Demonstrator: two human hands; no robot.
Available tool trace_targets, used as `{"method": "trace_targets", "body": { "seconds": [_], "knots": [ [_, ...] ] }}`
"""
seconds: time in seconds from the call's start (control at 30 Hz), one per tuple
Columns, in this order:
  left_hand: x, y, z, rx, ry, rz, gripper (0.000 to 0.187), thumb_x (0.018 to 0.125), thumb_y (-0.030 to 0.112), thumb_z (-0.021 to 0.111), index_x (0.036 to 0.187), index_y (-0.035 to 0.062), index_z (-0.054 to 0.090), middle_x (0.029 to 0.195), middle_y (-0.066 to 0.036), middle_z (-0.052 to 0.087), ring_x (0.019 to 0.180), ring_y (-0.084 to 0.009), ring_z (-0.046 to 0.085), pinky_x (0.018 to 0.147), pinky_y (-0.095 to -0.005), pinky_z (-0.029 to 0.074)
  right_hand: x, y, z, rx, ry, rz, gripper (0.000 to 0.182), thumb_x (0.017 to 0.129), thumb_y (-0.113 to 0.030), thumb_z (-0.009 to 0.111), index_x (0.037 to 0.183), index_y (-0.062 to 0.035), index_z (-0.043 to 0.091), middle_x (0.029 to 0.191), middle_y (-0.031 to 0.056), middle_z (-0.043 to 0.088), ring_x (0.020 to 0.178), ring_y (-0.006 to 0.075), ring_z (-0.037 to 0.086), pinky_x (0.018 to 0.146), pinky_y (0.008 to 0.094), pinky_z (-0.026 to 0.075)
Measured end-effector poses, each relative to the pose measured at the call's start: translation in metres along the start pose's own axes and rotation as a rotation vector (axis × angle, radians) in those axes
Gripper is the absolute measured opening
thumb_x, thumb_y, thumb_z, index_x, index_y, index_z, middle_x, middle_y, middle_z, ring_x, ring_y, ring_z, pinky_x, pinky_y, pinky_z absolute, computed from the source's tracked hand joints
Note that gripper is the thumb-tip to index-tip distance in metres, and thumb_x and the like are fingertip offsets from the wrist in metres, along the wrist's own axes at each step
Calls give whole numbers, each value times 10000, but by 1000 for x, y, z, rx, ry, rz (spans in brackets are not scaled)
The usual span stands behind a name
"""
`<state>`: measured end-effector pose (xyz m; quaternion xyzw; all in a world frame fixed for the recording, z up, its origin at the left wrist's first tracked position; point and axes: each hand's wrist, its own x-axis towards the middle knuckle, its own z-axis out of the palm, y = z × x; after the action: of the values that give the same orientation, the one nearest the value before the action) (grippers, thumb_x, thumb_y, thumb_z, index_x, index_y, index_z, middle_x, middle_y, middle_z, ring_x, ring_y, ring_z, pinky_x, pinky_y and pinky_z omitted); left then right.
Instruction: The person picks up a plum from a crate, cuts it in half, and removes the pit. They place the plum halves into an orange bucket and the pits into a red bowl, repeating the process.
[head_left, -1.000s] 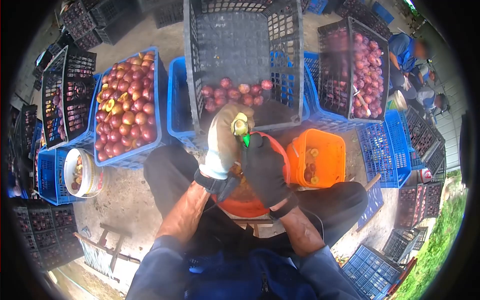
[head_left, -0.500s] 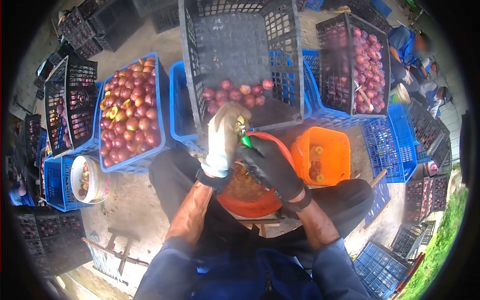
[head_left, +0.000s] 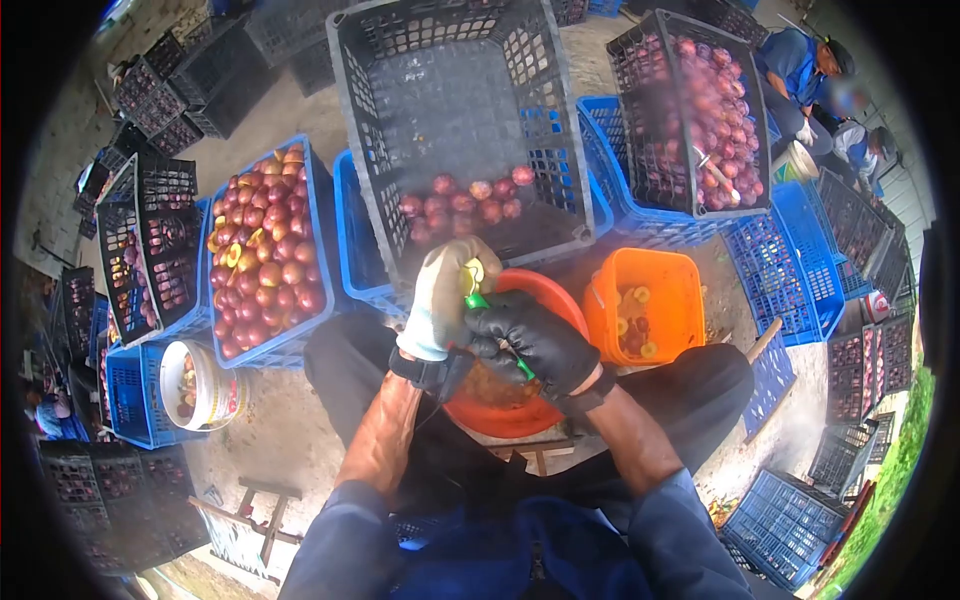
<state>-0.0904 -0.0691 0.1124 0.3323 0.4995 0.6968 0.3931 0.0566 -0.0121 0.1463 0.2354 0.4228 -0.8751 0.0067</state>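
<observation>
My left hand [head_left: 446, 296], in a pale work glove with a dark wrist strap, is closed around a plum [head_left: 473, 272] whose yellow cut flesh shows at the fingers. My right hand [head_left: 538, 338], in a black glove, grips a green-handled tool [head_left: 525, 369]; its working end is against the fruit and too small to make out. Both hands meet over a red-orange basin [head_left: 565, 297] between my knees, with wet fruit pieces inside. Just beyond them, a tilted black crate [head_left: 440, 110] holds several whole plums [head_left: 463, 205] at its lower edge.
An orange bucket [head_left: 678, 290] with a few fruit pieces stands right of the basin. To the left are a blue crate [head_left: 325, 235] heaped with plums [head_left: 265, 260] and a white bucket [head_left: 215, 400]. A full black crate [head_left: 655, 110] leans at the back right; people sit beyond it.
My head view has shifted slightly. The two gloved hands are closer together and a little lower, and the tool's green handle now shows below my right hand as well.
</observation>
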Motion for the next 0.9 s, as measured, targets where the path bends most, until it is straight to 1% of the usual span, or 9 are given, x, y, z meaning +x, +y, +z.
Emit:
{"method": "trace_targets", "body": {
  "seconds": [0.1, 0.2, 0.3, 0.4, 0.43, 0.53, 0.63, 0.87, 0.9],
  "knots": [
    [-3, -21, -4, 12, -60, -51, 468, 1035, 404, 443, 793, 33, 591, 717, -36, 547, 637, -103, 466, 578, -263, 377, -1, 19, -11, 28, 26, -50, 208, 1018, -228, 570, 926, -62, 654, 656, -39, 513, 449, 43, 423, 401, 222, 308],
    [-4, -5, 7, 60, 170, -427, 473, 1041, 431, 419, 812, 58, 599, 710, -16, 551, 595, -87, 466, 537, -250, 374, -7, 35, -36, -62, -35, -82, 200, 1020, -223, 566, 947, -64, 664, 666, -46, 510, 467, 31, 431, 421, 207, 318],
    [-2, -17, -17, 240, 104, -149, 467, 1060, 447, 366, 891, 99, 628, 706, 4, 570, 518, -58, 412, 457, -232, 305, -13, 66, -66, -257, -101, -48, 252, 997, -255, 572, 960, -36, 692, 697, 40, 618, 509, 156, 564, 473, 318, 434],
    [-11, -5, -7, 80, 151, -276, 485, 1081, 434, 344, 993, 68, 650, 715, 4, 580, 485, -57, 393, 430, -215, 283, 19, 157, -116, -1280, 300, -262, 313, 958, -279, 570, 973, 2, 706, 817, 175, 704, 693, 339, 676, 649, 462, 521],
    [-10, 3, -3, 81, 118, -227, 490, 1087, 423, 340, 1023, 46, 647, 739, -4, 592, 500, -63, 410, 439, -218, 304, 15, 149, -117, -1088, 281, -292, 331, 920, -296, 610, 990, 11, 712, 888, 248, 693, 803, 434, 653, 790, 513, 506],
    [-23, 6, 4, 3, 26, -244, 499, 1105, 370, 320, 1156, -24, 621, 881, -60, 646, 591, -106, 507, 514, -247, 404, 20, 149, -132, -1130, 210, -104, 288, 932, -258, 583, 970, 1, 705, 881, 234, 696, 852, 401, 669, 808, 502, 504],
    [-10, -2, 14, -114, -66, -332, 416, 1079, 300, 387, 1177, -22, 631, 903, -57, 648, 715, -133, 592, 627, -270, 503, 27, 156, -134, -1064, 327, -541, 270, 903, -249, 575, 974, -22, 704, 843, 258, 684, 832, 441, 667, 759, 535, 506],
    [18, -79, 104, -95, -427, -433, 455, 1082, 370, 489, 1321, -9, 569, 1111, -133, 643, 845, -235, 688, 736, -391, 610, 23, 181, -122, -1158, 278, -452, 241, 909, -246, 601, 1044, -73, 699, 918, 220, 714, 850, 418, 684, 780, 524, 531],
    [28, -86, 131, -144, -431, -441, 478, 1076, 381, 502, 1354, -4, 551, 1172, -150, 628, 881, -256, 701, 763, -400, 614, 35, 212, -134, -1096, 301, -707, 171, 928, -188, 609, 881, -73, 727, 839, 176, 687, 793, 369, 680, 767, 487, 534]
  ]
}}
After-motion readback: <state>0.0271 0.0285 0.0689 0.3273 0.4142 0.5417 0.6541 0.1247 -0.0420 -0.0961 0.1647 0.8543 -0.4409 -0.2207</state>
